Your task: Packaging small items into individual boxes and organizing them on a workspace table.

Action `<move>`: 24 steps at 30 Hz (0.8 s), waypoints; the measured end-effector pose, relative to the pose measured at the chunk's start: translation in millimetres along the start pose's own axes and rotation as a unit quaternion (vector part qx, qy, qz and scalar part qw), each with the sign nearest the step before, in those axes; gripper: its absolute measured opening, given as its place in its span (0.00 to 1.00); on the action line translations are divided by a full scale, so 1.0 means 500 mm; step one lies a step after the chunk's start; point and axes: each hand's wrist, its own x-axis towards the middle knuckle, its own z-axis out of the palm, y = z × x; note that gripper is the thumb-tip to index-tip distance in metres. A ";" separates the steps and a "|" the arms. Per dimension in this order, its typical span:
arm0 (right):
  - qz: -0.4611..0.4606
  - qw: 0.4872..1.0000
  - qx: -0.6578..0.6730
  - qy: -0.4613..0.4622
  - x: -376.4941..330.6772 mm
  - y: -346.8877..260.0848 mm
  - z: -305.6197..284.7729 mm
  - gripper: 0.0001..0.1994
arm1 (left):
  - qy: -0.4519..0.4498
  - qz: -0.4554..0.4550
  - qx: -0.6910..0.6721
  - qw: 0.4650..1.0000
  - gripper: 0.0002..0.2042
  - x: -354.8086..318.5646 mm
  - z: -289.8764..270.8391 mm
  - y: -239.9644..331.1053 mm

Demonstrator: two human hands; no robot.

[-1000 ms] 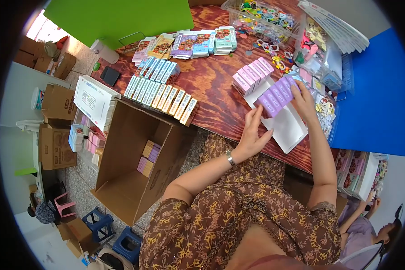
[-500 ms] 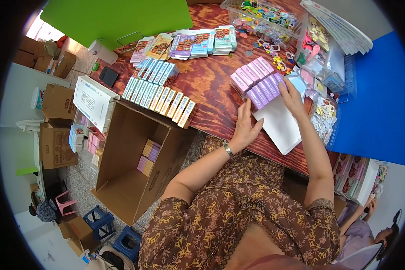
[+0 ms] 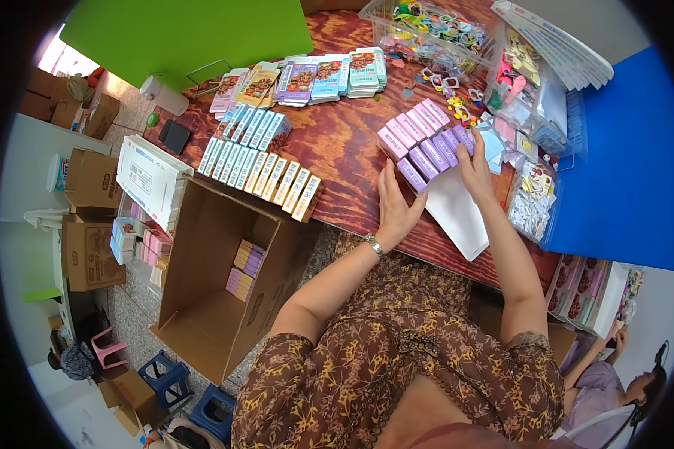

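Lowering purple boxes (image 3: 436, 153) beside pink boxes (image 3: 414, 129) has formed two rows; my left hand (image 3: 398, 213) spreads near, my right hand (image 3: 473, 176) touches their far end, pinch unclear.

Bare left hand (image 3: 397, 213) and bare right hand (image 3: 475, 176) bracket purple rectangular cartons (image 3: 436, 156); pink rectangular cartons (image 3: 413, 127) and smooth white cardboard (image 3: 457, 217) adjoin them.

Red-brown wood-grain worktop (image 3: 344, 161). Toward the far edge, stacks of flat printed cartons (image 3: 298, 82) left of centre and a clear tub (image 3: 416, 56) of colourful trinkets (image 3: 445, 26) on the right. Beside the left edge, a black phone-like slab (image 3: 174, 138). Near the front edge, slim boxes (image 3: 254, 166) in rows, then, rightward, a white tray (image 3: 454, 213).
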 end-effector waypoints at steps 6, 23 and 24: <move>-0.062 0.988 0.035 0.136 -0.012 0.047 0.052 0.29 | -0.010 0.007 -0.129 0.992 0.44 0.054 -0.016 -0.008; 0.010 0.960 0.218 0.177 -0.019 -0.012 0.155 0.34 | -0.007 0.011 -0.045 0.999 0.67 0.143 0.000 -0.069; 0.016 0.946 0.258 0.196 -0.016 -0.025 0.168 0.34 | -0.014 0.006 -0.053 0.998 0.67 0.144 0.000 -0.069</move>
